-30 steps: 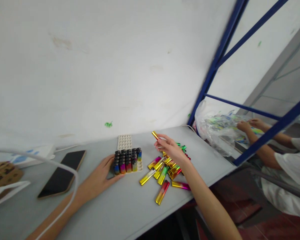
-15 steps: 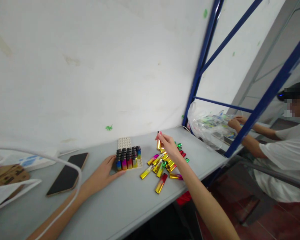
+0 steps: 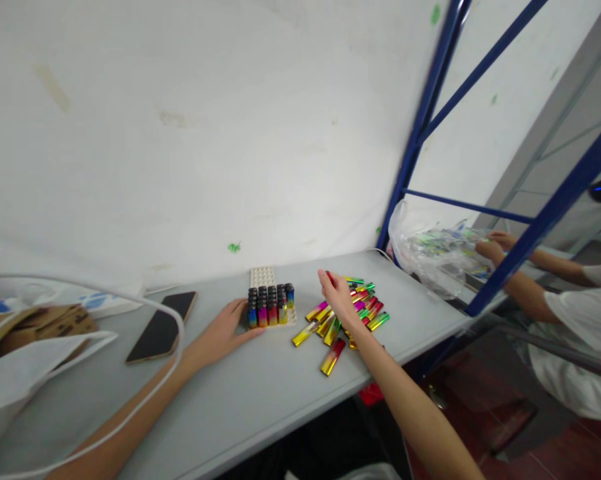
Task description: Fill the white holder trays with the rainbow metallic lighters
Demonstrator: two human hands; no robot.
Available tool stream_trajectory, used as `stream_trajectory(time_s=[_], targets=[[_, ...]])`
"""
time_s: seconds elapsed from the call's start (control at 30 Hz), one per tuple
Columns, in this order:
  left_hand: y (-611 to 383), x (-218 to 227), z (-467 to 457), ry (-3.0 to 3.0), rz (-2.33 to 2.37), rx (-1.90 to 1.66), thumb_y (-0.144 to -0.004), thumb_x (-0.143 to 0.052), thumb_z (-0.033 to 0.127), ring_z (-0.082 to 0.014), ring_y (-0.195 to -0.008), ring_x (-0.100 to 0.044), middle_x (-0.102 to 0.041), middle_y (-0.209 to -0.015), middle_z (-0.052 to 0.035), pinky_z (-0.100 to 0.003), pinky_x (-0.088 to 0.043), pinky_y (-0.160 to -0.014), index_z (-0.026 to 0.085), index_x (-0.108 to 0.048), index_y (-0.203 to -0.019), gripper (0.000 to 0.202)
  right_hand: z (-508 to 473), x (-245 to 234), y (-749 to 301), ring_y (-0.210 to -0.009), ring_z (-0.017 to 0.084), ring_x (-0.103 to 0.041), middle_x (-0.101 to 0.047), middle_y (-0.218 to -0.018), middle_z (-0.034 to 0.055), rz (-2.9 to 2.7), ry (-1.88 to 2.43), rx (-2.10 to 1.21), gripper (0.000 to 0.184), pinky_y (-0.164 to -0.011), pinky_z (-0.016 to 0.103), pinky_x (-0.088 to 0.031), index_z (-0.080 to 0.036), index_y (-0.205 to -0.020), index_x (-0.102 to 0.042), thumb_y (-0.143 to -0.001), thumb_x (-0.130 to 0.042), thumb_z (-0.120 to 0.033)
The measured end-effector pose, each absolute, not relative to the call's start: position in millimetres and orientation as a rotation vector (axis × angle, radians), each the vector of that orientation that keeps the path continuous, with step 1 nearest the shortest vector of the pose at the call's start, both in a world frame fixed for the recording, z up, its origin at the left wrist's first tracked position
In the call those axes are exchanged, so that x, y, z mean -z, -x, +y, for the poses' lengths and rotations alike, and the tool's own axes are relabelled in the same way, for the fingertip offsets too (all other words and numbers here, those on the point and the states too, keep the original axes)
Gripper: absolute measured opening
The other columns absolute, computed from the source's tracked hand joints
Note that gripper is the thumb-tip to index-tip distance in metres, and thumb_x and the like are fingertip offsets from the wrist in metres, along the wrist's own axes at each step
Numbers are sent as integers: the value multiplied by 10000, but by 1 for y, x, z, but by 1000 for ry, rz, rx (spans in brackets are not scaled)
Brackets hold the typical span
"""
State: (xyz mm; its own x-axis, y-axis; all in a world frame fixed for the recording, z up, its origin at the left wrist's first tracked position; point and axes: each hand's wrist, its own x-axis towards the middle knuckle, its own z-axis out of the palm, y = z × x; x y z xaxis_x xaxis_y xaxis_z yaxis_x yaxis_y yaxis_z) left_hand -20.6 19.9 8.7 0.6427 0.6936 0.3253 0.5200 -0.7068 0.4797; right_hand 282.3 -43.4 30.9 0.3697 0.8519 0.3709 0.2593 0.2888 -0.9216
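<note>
A white tray [image 3: 263,274] stands on the grey table [image 3: 260,393], its front rows filled with upright coloured lighters [image 3: 270,308]. My left hand [image 3: 219,337] lies flat on the table, fingers stretched, touching the tray's left front corner. My right hand [image 3: 338,298] hovers just right of the tray, above a pile of loose shiny lighters [image 3: 363,308]. Its fingers are pinched round a lighter, of which only a red end [image 3: 329,276] shows. One red-and-gold lighter [image 3: 333,356] lies apart, near the table's front edge.
A dark phone [image 3: 162,326] lies left of the tray. A white bag [image 3: 25,380], cardboard [image 3: 50,325] and a white cable [image 3: 130,300] are at the far left. A blue frame [image 3: 414,157] stands to the right. Beyond it, another person's hands [image 3: 495,247] are at a plastic bag [image 3: 425,250].
My right hand has lowered its lighter from raised above the pile to close over it, beside the tray. My left hand stays at the tray. The view has shifted slightly.
</note>
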Motion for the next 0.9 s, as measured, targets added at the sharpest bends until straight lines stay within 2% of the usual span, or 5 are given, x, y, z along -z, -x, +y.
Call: stream_trajectory(time_s=[0.23, 0.43, 0.63, 0.73, 0.9], targets=[[20, -13, 19, -2533, 940, -689, -849, -630, 757, -389, -1302, -588, -633, -1373, -168, -529, -445, -1169, 179, -591, -1350, 766, -47, -29, -282, -553, 120, -347, -348, -562, -52, -1295, 1436, -229, 360, -545, 269, -241, -236, -611, -374, -878, -469, -457], [21, -11, 21, -2537, 939, -700, -844, -659, 737, -388, -1302, -588, -631, -1383, -167, -538, -440, -1168, 186, -591, -1348, 750, -49, -31, -277, -552, 118, -343, -334, -564, -63, -1331, 1423, -258, 449, -563, 275, -247, -235, -626, -366, -924, -461, -557], [21, -7, 21, -2544, 960, -690, -850, -642, 754, -388, -1331, -559, -607, -1405, -184, -528, -417, -1186, 160, -577, -1363, 788, -57, -34, -277, -559, 122, -348, -325, -562, -61, -1406, 1443, -234, 387, -564, 278, -243, -236, -624, -357, -923, -463, -458], [21, -6, 22, -2547, 946, -700, -857, -647, 741, -382, -1306, -577, -623, -1377, -174, -523, -430, -1176, 167, -588, -1342, 753, -61, -32, -277, -591, 134, -415, -424, -611, -53, -1482, 1415, -273, 383, -583, 269, -305, -226, -722, -447, -983, -464, -506], [21, -4, 23, -2564, 943, -720, -849, -650, 751, -383, -1287, -590, -635, -1353, -180, -513, -461, -1148, 160, -597, -1322, 759, -59, -23, -278, -662, 151, -554, -609, -862, 11, -1583, 1255, -435, 392, -630, 272, -445, -214, -1119, -567, -1062, -360, -542]])
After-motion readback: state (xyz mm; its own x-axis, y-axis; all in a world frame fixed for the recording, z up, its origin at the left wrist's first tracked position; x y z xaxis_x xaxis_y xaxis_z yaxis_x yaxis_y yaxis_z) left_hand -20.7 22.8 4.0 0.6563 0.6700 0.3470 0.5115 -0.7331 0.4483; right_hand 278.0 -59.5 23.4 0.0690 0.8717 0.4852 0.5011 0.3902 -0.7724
